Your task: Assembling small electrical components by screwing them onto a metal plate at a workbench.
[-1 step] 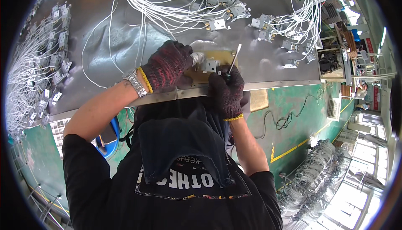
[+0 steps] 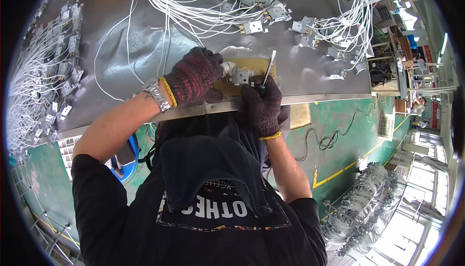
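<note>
My left hand (image 2: 197,76), in a dark red and black knit glove, is closed with its fingers curled at the left side of a small grey metal housing (image 2: 241,76). White wrapping (image 2: 228,68) covers one of its fingertips, beside the housing. The housing rests over a tan board (image 2: 264,65) at the table's near edge. My right hand (image 2: 262,105), gloved alike, is closed round a screwdriver (image 2: 270,68). The shaft points up and away from me; most of the handle is hidden in the glove. The right fingertips are close to the housing's lower right corner.
Bundles of white wires (image 2: 167,7) with metal housings (image 2: 277,12) lie across the metal table (image 2: 116,55). More wired housings pile up at left (image 2: 68,48) and right (image 2: 306,26). A blue bin (image 2: 130,165) stands below. A cable (image 2: 328,142) lies on the green floor.
The screwdriver's tip has shifted slightly to the left. Both hands are otherwise almost where they were.
</note>
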The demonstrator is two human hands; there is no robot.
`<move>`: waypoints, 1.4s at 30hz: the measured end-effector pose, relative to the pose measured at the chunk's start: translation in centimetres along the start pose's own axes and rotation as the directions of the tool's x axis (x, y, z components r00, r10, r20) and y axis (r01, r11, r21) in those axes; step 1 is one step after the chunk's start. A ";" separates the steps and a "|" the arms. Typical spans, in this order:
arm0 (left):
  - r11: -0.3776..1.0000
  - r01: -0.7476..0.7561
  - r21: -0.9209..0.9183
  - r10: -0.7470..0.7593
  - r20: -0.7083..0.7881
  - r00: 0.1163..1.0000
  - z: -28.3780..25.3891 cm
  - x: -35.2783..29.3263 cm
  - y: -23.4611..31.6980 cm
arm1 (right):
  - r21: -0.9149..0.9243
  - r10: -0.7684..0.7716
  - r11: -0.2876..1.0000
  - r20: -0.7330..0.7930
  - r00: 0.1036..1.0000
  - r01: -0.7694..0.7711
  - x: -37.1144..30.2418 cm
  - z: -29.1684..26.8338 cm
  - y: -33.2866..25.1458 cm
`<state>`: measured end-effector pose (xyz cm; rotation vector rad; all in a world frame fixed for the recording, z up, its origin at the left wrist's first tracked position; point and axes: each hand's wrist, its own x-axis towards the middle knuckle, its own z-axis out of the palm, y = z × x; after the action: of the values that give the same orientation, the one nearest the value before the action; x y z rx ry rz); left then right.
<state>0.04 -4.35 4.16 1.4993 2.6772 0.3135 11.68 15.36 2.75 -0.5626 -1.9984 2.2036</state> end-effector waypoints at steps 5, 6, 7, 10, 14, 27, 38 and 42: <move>1.000 0.003 -0.021 -0.003 0.014 1.000 -0.5 0.0 0.5 | -0.153 -0.007 0.988 0.078 0.997 0.019 0.9 0.2 -1.2; 1.000 0.010 0.020 -0.011 0.032 0.999 -0.9 0.0 0.7 | -0.159 -0.004 0.987 0.079 0.997 0.017 1.1 0.4 -1.7; 0.998 0.016 0.061 -0.019 0.050 0.999 -1.1 -0.1 0.8 | -0.187 0.026 0.982 0.085 0.996 -0.009 1.2 0.6 -2.2; 0.999 0.050 0.016 -0.050 0.041 0.998 -0.4 0.3 0.9 | -0.258 0.025 0.966 0.089 0.996 -0.001 1.6 0.5 -2.3; 0.999 0.037 -0.023 -0.036 0.066 0.997 -0.5 0.1 0.4 | -0.484 -0.186 0.838 0.180 0.966 0.252 2.2 0.6 -1.3; 0.995 -0.023 -0.095 -0.005 -0.282 0.959 3.6 1.8 0.5 | -0.634 -0.361 0.610 0.312 0.879 0.475 1.0 0.7 -1.3; 0.948 0.049 -0.313 -0.097 -0.137 0.986 2.1 2.3 1.6 | -0.477 -0.070 0.846 0.347 0.935 0.240 -1.2 -5.7 -4.9; 0.969 -0.032 -0.243 -0.025 -0.228 0.973 3.2 2.6 1.4 | -0.623 -0.202 0.612 0.472 0.858 0.487 -2.3 -5.7 -7.6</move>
<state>0.34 -0.95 1.43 1.4732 2.6751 0.8351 14.50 20.90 10.31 0.2349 -2.8677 1.2609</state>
